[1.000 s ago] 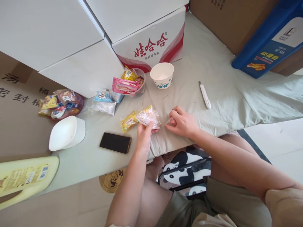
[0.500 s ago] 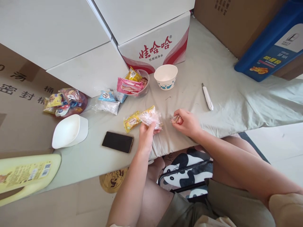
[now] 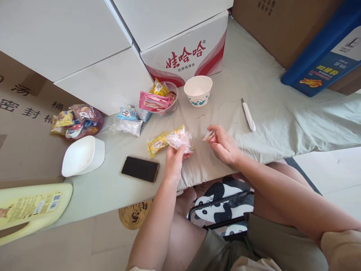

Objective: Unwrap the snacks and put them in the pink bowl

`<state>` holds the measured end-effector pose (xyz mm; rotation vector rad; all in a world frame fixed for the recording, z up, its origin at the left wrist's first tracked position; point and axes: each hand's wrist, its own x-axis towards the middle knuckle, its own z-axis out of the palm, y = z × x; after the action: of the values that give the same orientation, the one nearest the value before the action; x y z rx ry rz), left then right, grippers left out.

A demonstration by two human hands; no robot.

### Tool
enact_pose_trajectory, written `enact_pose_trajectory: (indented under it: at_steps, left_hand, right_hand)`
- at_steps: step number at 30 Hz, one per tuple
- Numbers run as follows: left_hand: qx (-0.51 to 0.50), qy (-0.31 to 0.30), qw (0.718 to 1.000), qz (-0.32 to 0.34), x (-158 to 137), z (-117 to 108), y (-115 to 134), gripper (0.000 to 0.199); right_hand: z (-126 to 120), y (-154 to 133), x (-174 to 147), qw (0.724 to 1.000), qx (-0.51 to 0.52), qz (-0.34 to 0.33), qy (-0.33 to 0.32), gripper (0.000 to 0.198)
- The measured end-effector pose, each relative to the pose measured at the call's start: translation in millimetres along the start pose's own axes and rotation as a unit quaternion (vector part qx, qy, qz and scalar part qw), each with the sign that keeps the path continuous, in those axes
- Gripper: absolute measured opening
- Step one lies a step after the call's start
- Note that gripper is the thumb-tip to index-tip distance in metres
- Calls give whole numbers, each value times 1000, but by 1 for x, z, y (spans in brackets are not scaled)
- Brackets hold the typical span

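My left hand (image 3: pixel 175 160) is closed on a crinkled clear plastic wrapper (image 3: pixel 180 139). Yellow snack packets (image 3: pixel 157 144) lie beside and partly behind that wrapper on the cloth. In my right hand (image 3: pixel 224 145), the thumb and fingers pinch a small packet (image 3: pixel 209 136), clear with some reddish brown; its contents are too small to make out. The hands are apart, with bare cloth between them. Beyond them stands a white paper bowl (image 3: pixel 198 91) with a blue leaf print. A clear plastic bowl (image 3: pixel 174 104) to its left holds a pink packet (image 3: pixel 155 102) and a yellow one.
A black phone (image 3: pixel 140 169) lies left of my left hand. Further left are a white square bowl (image 3: pixel 97 156), blue and clear packets (image 3: pixel 127 120), and a bowl of mixed snacks (image 3: pixel 97 126). At right lies a white utility knife (image 3: pixel 248 116). Boxes (image 3: pixel 184 56) stand behind.
My right hand has turned and shifted slightly, so the small packet in its fingers shows more. My left hand stays almost where it was, still holding the wrapper.
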<state>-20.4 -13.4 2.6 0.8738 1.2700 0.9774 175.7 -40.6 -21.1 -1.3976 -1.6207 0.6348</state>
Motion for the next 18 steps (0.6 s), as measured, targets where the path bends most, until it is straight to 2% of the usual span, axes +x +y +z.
enact_pose_trajectory:
  at_steps: [4,8,10,14,18]
  left_hand:
    - [0,0,1000,1,-1,0,0,39]
    - [-8,6,1000,-2,-1,0,1,39]
    - [-10,4,1000,-1,0,1,1,40]
    - [-9,4,1000,-3,1,0,-1,39]
    - [-6,4,1000,-3,1,-1,-2,39]
  right_hand:
    - [1,-2,2,999,1,20,26,53]
    - [1,-7,7,992,11,105,63,73]
    - [0,-9,9,987,27,148,64,67]
    - [-1,-12,10,982,49,180,41,33]
    - [0,-10,5,982,121,140,30,36]
